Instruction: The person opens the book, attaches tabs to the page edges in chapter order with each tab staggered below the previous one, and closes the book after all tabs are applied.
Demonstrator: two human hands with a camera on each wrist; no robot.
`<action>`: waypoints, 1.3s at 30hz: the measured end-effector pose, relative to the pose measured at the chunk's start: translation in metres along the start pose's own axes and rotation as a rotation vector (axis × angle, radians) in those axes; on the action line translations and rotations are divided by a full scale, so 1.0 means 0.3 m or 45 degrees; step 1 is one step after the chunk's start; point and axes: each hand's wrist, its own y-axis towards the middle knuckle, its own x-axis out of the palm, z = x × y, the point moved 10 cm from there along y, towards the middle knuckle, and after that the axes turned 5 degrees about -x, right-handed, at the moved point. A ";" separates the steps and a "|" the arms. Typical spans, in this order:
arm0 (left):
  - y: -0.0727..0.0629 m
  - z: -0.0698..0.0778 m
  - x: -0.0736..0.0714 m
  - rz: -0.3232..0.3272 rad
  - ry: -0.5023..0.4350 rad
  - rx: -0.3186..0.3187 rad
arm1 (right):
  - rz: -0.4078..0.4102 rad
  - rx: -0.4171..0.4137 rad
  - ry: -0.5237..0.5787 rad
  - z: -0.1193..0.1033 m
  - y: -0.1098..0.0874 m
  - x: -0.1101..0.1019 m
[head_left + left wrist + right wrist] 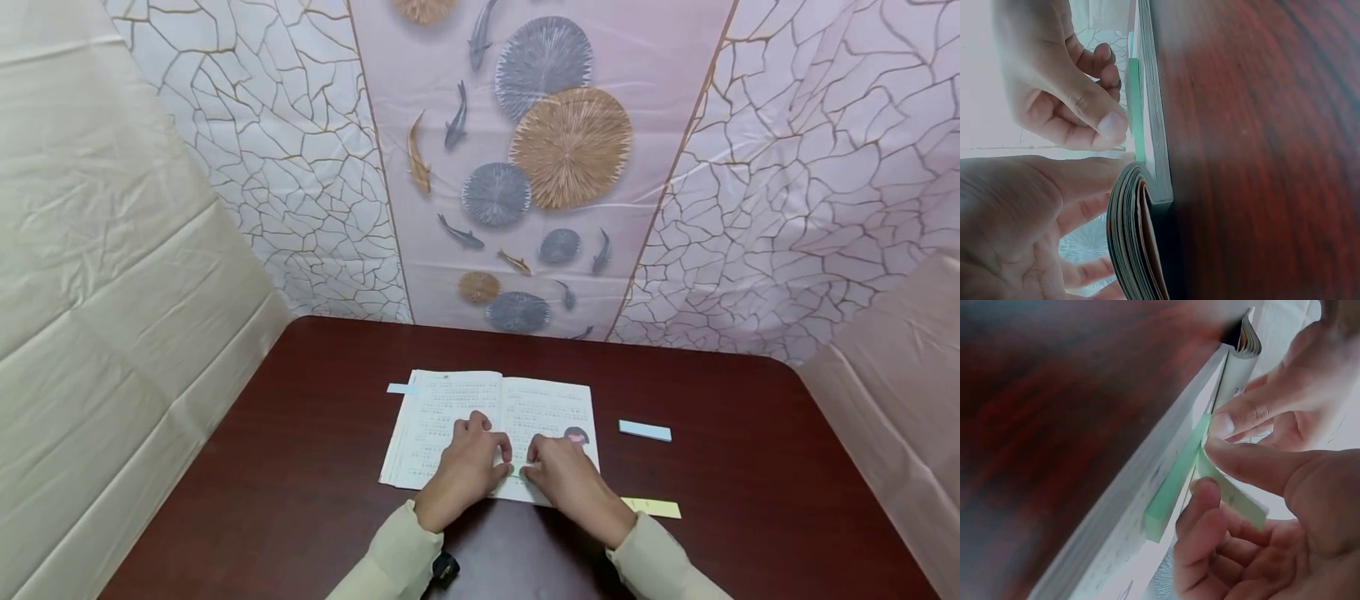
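An open book (pixel 545 402) with printed pages lies on the dark red table. On its right-hand page, near the lower edge by the spine, rests a narrow green sticky-note pad (pixel 1175 487). My right hand (pixel 566 475) pinches the top green sheet between thumb and fingers; this sheet (pixel 1238 500) stands up from the pad, joined at the end near the spine. At that same end, the thumb of my left hand (pixel 468 458) presses down. The other left fingers spread over the left-hand page, which bulges in the left wrist view.
A pale blue sticky-note strip (pixel 645 430) lies right of the book, and a yellow one (pixel 652 507) lies nearer, beside the right forearm. Another blue strip (pixel 401 388) sticks out from the book's left edge. Patterned cloth (pixel 525 167) hangs behind the table (pixel 300 500).
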 end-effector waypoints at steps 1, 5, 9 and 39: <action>-0.001 -0.003 0.002 0.002 -0.009 -0.001 | -0.029 0.022 0.011 0.005 0.004 0.006; -0.005 -0.007 0.007 0.020 -0.048 0.017 | -0.127 0.110 0.039 0.023 0.011 0.029; -0.013 -0.003 0.008 0.046 -0.064 0.069 | -0.173 0.150 0.067 0.032 0.012 0.042; -0.021 0.064 0.026 0.029 0.198 0.239 | -0.203 0.037 0.470 0.045 -0.023 0.026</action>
